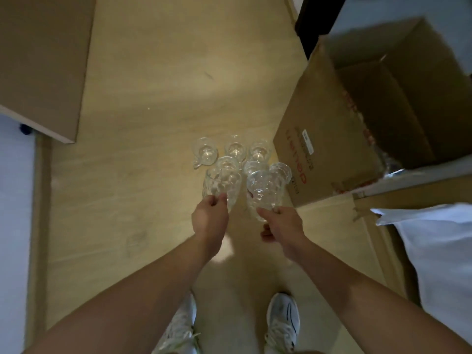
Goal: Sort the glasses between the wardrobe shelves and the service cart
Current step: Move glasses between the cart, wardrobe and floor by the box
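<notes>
glasses: you are holding two, a dimpled glass (221, 184) gripped in your left hand (210, 217) and a ribbed glass (264, 192) pinched by your right hand (282, 224). about six more are standing clustered on the floor (153, 98) just beyond, including one handled mug (205, 152), beside one open cardboard box (357, 123).

- Box (327, 139), right of the frame: red printing along its side, upside down and too blurred to read.
- White label (307, 142) on that side: print too small.
</notes>
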Demonstrator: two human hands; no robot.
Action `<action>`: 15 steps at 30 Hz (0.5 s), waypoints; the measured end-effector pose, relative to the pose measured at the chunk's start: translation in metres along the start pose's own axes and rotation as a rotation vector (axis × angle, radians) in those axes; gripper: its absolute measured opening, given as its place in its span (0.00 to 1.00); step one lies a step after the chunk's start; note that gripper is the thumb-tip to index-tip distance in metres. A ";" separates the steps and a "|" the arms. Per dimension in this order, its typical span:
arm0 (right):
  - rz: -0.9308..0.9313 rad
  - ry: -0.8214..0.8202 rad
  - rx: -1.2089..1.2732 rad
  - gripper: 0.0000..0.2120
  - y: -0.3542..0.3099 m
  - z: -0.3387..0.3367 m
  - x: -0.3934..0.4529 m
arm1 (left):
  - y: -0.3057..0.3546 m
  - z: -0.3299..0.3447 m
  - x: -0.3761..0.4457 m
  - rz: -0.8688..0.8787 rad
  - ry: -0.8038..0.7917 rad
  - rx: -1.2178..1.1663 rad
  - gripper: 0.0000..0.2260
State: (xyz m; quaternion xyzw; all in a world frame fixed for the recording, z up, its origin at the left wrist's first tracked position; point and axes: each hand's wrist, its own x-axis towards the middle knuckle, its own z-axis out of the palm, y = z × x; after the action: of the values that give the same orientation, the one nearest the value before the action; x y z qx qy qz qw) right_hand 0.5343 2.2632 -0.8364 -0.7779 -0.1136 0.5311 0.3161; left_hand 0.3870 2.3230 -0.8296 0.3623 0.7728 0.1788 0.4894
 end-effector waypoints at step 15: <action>-0.233 -0.077 -0.052 0.28 -0.333 -0.139 -0.316 | 0.352 -0.195 -0.268 0.265 -0.073 -0.222 0.17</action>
State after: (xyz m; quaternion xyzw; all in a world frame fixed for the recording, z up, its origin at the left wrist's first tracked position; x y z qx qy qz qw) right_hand 0.5825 2.3078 -0.3608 -0.7462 -0.2293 0.5172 0.3508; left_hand 0.4195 2.3781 -0.3504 0.4108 0.6757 0.3126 0.5263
